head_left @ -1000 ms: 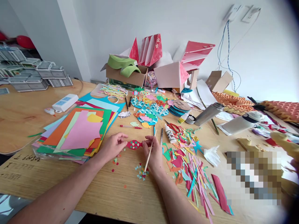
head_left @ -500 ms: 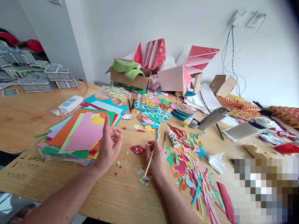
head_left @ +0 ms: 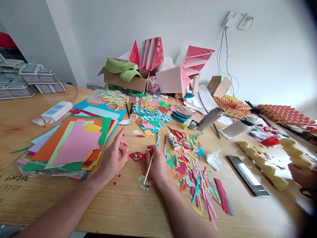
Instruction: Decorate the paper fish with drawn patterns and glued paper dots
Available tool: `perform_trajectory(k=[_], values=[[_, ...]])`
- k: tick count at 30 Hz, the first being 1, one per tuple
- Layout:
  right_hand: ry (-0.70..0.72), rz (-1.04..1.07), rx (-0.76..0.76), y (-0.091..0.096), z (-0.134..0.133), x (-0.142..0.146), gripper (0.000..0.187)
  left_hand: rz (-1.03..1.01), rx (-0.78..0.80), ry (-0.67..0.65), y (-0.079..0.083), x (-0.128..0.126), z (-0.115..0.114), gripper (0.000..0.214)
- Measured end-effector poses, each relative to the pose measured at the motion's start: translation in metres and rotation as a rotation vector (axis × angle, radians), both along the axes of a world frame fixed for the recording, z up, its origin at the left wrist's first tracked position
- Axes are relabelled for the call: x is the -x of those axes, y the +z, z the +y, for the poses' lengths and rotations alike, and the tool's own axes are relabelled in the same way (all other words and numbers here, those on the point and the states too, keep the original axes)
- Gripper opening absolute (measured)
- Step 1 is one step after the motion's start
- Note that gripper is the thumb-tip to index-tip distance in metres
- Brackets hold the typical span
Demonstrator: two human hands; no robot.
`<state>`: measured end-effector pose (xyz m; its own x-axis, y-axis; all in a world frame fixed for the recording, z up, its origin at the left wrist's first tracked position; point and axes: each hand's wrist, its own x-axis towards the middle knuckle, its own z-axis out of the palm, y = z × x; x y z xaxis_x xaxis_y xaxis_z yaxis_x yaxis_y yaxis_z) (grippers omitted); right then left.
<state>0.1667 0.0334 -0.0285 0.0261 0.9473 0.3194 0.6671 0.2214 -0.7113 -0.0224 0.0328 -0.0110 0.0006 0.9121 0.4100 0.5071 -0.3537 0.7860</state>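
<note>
My right hand [head_left: 156, 162] rests on the table, fingers closed around a thin wooden stick [head_left: 148, 172] that slants across it. Its fingertips are at the tail of a dark red paper fish [head_left: 136, 156] with light green dots; whether they press on the tail I cannot tell. Below the stick's lower end lie several tiny paper triangles [head_left: 146, 184], mostly light blue. My left hand [head_left: 116, 155] is just left of the fish, empty, index finger raised and the others loosely curled. Small red dots [head_left: 114, 183] of paper are scattered below it.
Left stands a stack of coloured paper [head_left: 76, 145]. Right are paper scraps [head_left: 195, 185], a glue bottle [head_left: 174, 140], red-handled scissors [head_left: 177, 133], a steel flask [head_left: 210, 119] and a phone [head_left: 247, 175]. Finished paper fish [head_left: 148, 125] lie behind. Another person's hand [head_left: 300, 175] is at far right.
The view has turned to the right. My left hand has tipped toward the fish, its upright finger now leaning right. My right hand keeps its grip on the stick beside the fish's tail.
</note>
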Motion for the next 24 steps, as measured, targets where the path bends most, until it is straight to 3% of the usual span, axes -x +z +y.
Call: perform_trajectory(k=[13, 24], values=[[0.018, 0.000, -0.106, 0.0008, 0.0007, 0.0015, 0.016, 0.113, 0.057, -0.023, -0.0018, 0.0009, 0.0037, 0.060], [0.069, 0.043, -0.198, 0.0067, -0.0032, 0.0037, 0.014, 0.133, 0.183, -0.144, -0.0075, 0.0028, 0.0066, 0.071]])
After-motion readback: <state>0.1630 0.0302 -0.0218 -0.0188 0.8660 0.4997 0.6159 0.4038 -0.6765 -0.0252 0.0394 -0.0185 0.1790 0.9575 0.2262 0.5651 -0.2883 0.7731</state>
